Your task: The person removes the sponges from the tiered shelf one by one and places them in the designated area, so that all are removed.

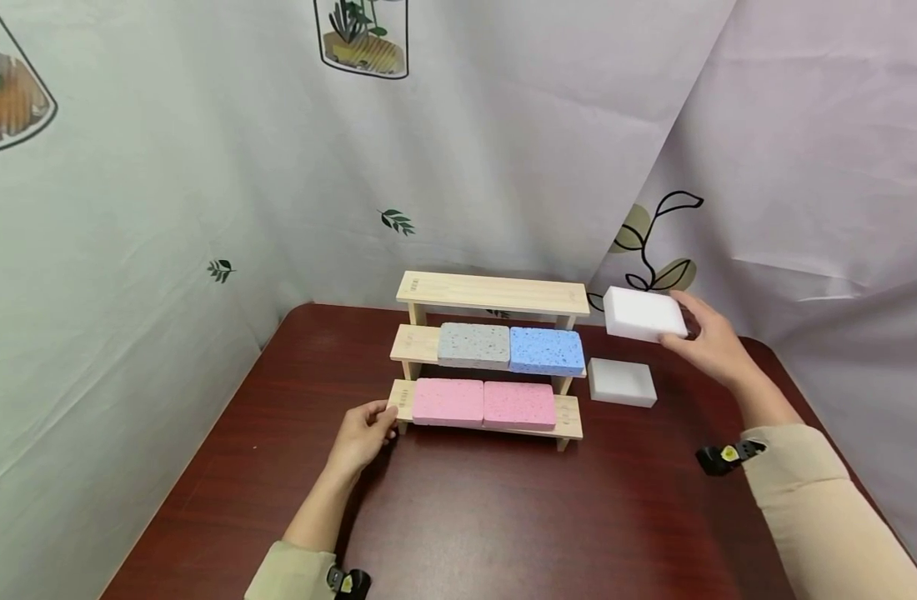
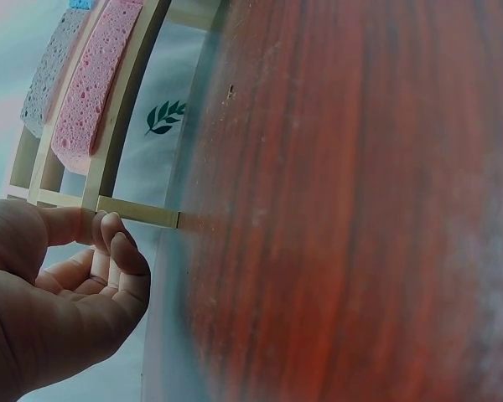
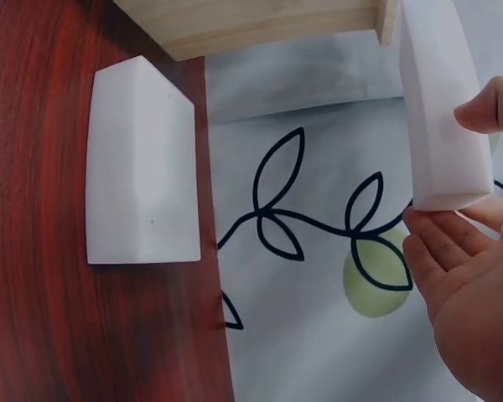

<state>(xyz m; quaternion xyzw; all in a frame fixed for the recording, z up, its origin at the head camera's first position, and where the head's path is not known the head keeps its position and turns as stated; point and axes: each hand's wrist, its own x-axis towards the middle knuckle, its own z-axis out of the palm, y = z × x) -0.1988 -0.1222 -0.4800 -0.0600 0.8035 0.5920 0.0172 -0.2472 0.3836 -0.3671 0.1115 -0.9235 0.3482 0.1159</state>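
Note:
My right hand [image 1: 708, 340] pinches a white sponge block [image 1: 643, 313] by its right end, off the table beside the top tier of a three-tier wooden rack [image 1: 496, 292]. The right wrist view shows the thumb [image 3: 484, 107] on one face of that block and fingers beneath. With its fingertips, my left hand [image 1: 359, 437] holds the left end of the rack's lowest board. Two pink sponges [image 1: 448, 402] lie side by side on that board. A grey sponge [image 1: 473, 345] and a blue sponge [image 1: 546, 350] sit together on the middle tier.
Another white sponge block [image 1: 622, 382] lies on the dark red-brown table [image 1: 488, 517], right of the rack. Behind the table hangs a pale cloth [image 1: 503, 167] printed with plants, close to the rack's back.

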